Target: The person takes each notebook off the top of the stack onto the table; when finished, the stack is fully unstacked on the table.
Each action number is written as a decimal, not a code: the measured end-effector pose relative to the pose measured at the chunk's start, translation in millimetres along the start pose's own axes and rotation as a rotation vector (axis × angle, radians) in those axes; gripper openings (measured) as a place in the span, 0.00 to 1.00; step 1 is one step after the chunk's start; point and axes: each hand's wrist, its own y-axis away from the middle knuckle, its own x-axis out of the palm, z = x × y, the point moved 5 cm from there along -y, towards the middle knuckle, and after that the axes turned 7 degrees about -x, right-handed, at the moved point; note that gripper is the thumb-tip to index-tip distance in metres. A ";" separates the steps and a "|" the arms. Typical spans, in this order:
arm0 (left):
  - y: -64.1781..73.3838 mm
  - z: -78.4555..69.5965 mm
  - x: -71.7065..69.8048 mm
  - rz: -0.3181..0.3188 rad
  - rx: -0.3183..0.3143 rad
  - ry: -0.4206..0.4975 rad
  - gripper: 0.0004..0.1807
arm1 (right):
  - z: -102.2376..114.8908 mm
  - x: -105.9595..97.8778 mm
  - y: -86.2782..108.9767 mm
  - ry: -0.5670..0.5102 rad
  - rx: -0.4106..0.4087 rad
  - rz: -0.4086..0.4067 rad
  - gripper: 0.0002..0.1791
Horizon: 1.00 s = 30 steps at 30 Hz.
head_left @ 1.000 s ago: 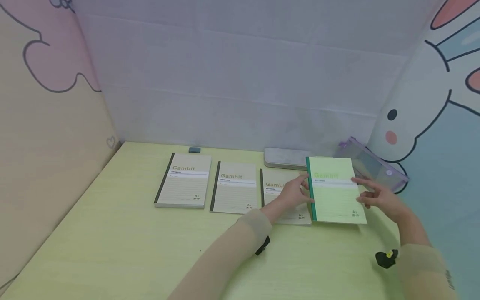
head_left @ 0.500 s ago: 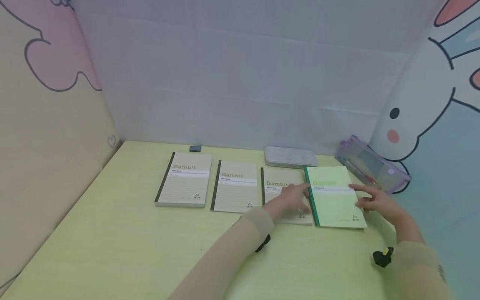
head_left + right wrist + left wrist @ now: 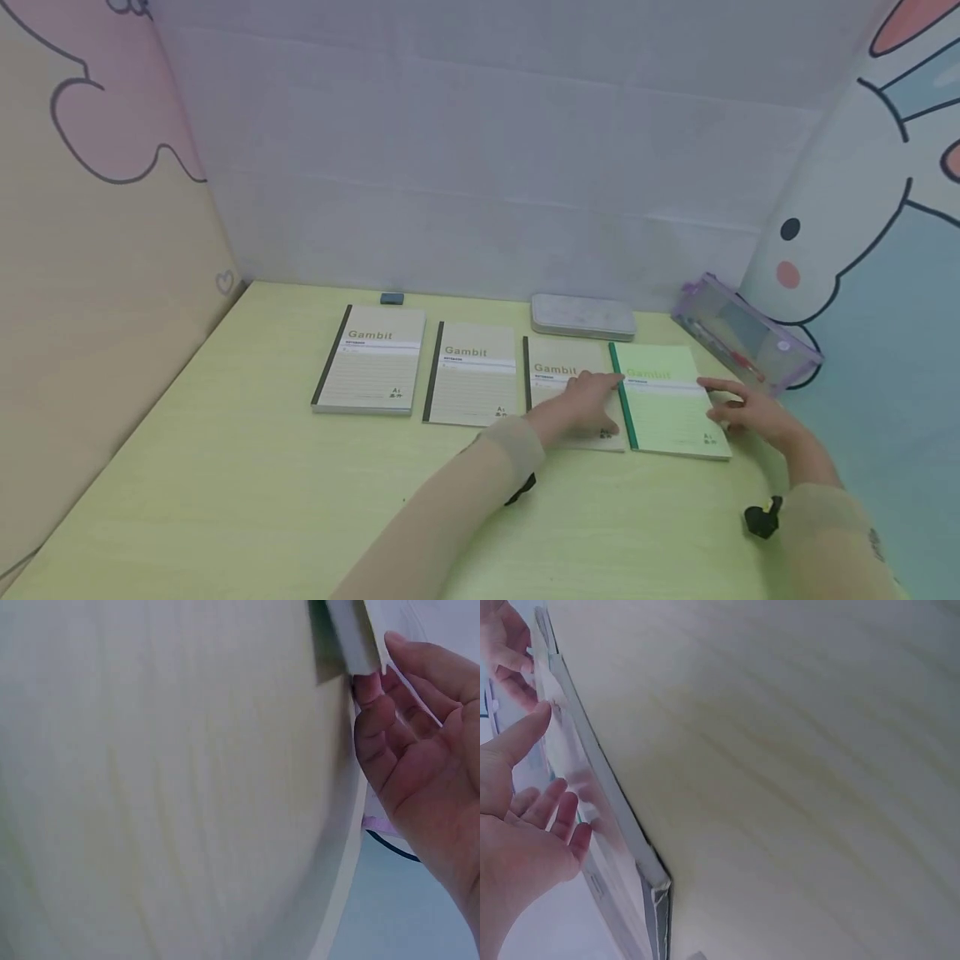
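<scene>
A pale green Gambit notebook [image 3: 667,408] with a dark green spine lies at the right end of a row of notebooks. My right hand [image 3: 753,414] holds its right edge; in the right wrist view the thumb is above the notebook's corner [image 3: 354,634] and the curled fingers are below it. At the green spine, my left hand [image 3: 585,406] touches with its fingertips, fingers spread and thumb apart. That left hand reaches over a grey-white notebook [image 3: 547,358] with a dark spine, partly covering it. In the left wrist view, the left hand [image 3: 525,847] is beside the notebooks' edges.
Two more grey-white notebooks lie to the left, one thick [image 3: 371,358] and one thinner [image 3: 468,375]. Behind are a small dark block [image 3: 392,298], a pale flat case [image 3: 582,317] and a clear purple-edged pencil pouch [image 3: 750,333]. Walls [image 3: 480,167] bound the table [image 3: 262,500].
The green notebook has come down from a raised position to lie nearly flat beside the third notebook. Both hands have moved down with it, and the left thumb has moved away from its spine.
</scene>
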 end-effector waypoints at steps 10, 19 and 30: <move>16.3 3.2 -28.5 -0.016 0.104 0.059 0.46 | 39.6 -10.0 -4.9 0.069 -0.135 0.015 0.32; 37.1 13.4 -76.9 -0.116 0.171 -0.056 0.43 | 96.6 -14.8 -18.4 0.257 -0.181 0.042 0.33; 72.9 36.9 -131.4 -0.140 0.168 -0.229 0.40 | 164.4 -4.5 -35.6 0.394 -0.270 -0.062 0.31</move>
